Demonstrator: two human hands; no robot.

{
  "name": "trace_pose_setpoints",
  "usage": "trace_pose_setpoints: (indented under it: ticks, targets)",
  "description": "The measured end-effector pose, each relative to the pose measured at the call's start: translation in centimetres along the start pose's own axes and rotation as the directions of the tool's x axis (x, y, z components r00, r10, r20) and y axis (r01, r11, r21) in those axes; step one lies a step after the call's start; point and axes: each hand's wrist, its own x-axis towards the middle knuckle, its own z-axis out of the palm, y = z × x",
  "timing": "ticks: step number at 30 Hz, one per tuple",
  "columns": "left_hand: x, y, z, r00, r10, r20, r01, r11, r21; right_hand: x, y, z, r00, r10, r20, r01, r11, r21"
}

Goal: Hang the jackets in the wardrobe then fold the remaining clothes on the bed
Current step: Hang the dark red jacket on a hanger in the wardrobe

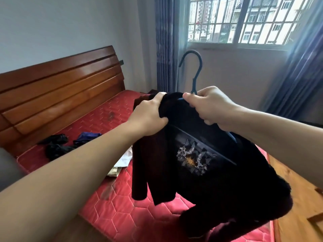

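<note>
A dark, almost black jacket (201, 172) with a printed patch inside hangs in the air over the red mattress (108, 203). A dark blue hanger (194, 70) sits in it, its hook sticking up above my hands. My left hand (150, 114) grips the jacket's collar on the left. My right hand (211, 107) grips the collar and the hanger's shoulder on the right. Black and blue clothes (66, 144) lie crumpled near the headboard. A white and a beige garment (122, 163) lie partly hidden behind the jacket. The wardrobe is not in view.
The wooden headboard (61, 88) stands at the left against the wall. Blue curtains (166, 46) frame a barred window (244, 20) ahead. The bed's wooden frame (297, 198) runs along the right side.
</note>
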Motion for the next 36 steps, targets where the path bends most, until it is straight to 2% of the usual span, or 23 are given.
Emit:
trace_pose_setpoints:
  ticks: [1, 2, 4, 5, 7, 9, 10, 11, 12, 13, 14, 16, 18, 21, 23, 25, 28, 31, 33, 34, 36]
  targets:
    - [0.4, -0.1, -0.1, 0.999, -0.022, 0.030, 0.019, 0.997, 0.075, -0.2, -0.2, 0.2, 0.999, 0.016, 0.042, -0.017, 1.000, 0.026]
    - [0.8, 0.0, -0.5, 1.000, -0.012, 0.004, 0.011, 0.983, 0.182, -0.3, -0.5, 0.2, 0.997, 0.027, 0.078, -0.031, 0.998, 0.051]
    - [1.7, 0.4, -1.6, 0.979, 0.150, -0.135, -0.091, 0.924, 0.371, -0.4, -1.0, 0.1, 0.992, 0.029, 0.122, -0.039, 0.996, 0.082]
    - [2.2, 0.7, -2.1, 0.957, 0.244, -0.157, -0.161, 0.896, 0.414, -0.5, -1.4, 0.1, 0.991, 0.026, 0.131, -0.039, 0.995, 0.095]
    - [2.8, 1.3, -2.5, 0.939, 0.336, -0.071, -0.290, 0.886, 0.362, -0.5, -2.3, 0.1, 0.987, 0.022, 0.160, -0.046, 0.988, 0.150]
    - [3.4, 1.7, -2.4, 0.935, 0.349, -0.064, -0.332, 0.924, 0.190, -0.5, -3.0, -0.3, 0.987, -0.011, 0.158, -0.015, 0.987, 0.159]
    - [3.8, 1.9, -2.4, 0.930, 0.353, -0.105, -0.336, 0.930, 0.148, -0.5, -3.0, -0.9, 0.991, -0.082, 0.106, 0.073, 0.994, 0.085]
    - [4.2, 2.0, -2.5, 0.923, 0.358, -0.145, -0.336, 0.929, 0.153, -0.7, -2.7, -1.4, 0.978, -0.208, 0.022, 0.209, 0.975, -0.080]
    - [4.5, 2.1, -2.8, 0.916, 0.362, -0.171, -0.333, 0.926, 0.177, -1.1, -2.2, -2.1, 0.932, -0.358, -0.050, 0.331, 0.902, -0.276]
    - [5.0, 2.1, -3.1, 0.912, 0.365, -0.189, -0.326, 0.922, 0.207, -1.8, -1.5, -2.8, 0.886, -0.456, -0.087, 0.385, 0.827, -0.410]
    - [5.5, 2.0, -3.5, 0.907, 0.370, -0.203, -0.323, 0.918, 0.232, -2.8, -0.5, -3.5, 0.884, -0.460, -0.084, 0.370, 0.798, -0.476]
    - [6.6, 1.5, -4.6, 0.902, 0.372, -0.217, -0.312, 0.912, 0.266, -5.0, 1.8, -4.2, 0.955, -0.291, -0.056, 0.224, 0.833, -0.505]
    - [7.3, 1.0, -5.5, 0.902, 0.381, -0.203, -0.316, 0.903, 0.290, -6.3, 3.7, -4.0, 0.984, -0.168, -0.049, 0.120, 0.850, -0.513]
    - [7.4, 0.1, -7.0, 0.918, 0.357, -0.174, -0.301, 0.910, 0.284, -5.6, 3.2, -3.0, 0.984, -0.173, -0.050, 0.147, 0.932, -0.330]
    - [7.1, -1.3, -8.3, 0.922, 0.316, -0.222, -0.267, 0.937, 0.225, -4.8, 0.7, -2.3, 0.991, -0.130, -0.014, 0.127, 0.981, -0.143]
    - [6.8, -3.3, -9.8, 0.908, 0.265, -0.326, -0.212, 0.959, 0.188, -3.9, -2.6, -1.4, 0.991, -0.133, 0.025, 0.134, 0.991, -0.003]
    - [5.9, -6.2, -12.7, 0.859, 0.135, -0.494, -0.086, 0.989, 0.122, -2.5, -8.4, 0.6, 0.981, -0.193, 0.013, 0.192, 0.981, 0.020]
    - [3.5, -7.5, -15.7, 0.845, 0.000, -0.535, -0.046, 0.996, -0.074, -0.6, -13.9, 2.8, 0.976, -0.219, 0.010, 0.219, 0.976, 0.015]
    - [0.4, -7.1, -17.1, 0.821, -0.141, -0.554, -0.054, 0.946, -0.321, 0.6, -17.3, 4.3, 0.976, -0.216, -0.006, 0.216, 0.976, 0.022]
    - [-1.5, -6.6, -17.6, 0.817, -0.214, -0.535, -0.064, 0.889, -0.453, 1.1, -19.0, 5.1, 0.975, -0.223, -0.022, 0.223, 0.975, 0.024]
    - [-5.9, -5.3, -18.0, 0.878, -0.224, -0.424, -0.118, 0.757, -0.643, 1.9, -22.6, 6.7, 0.964, -0.260, -0.058, 0.263, 0.964, 0.046]
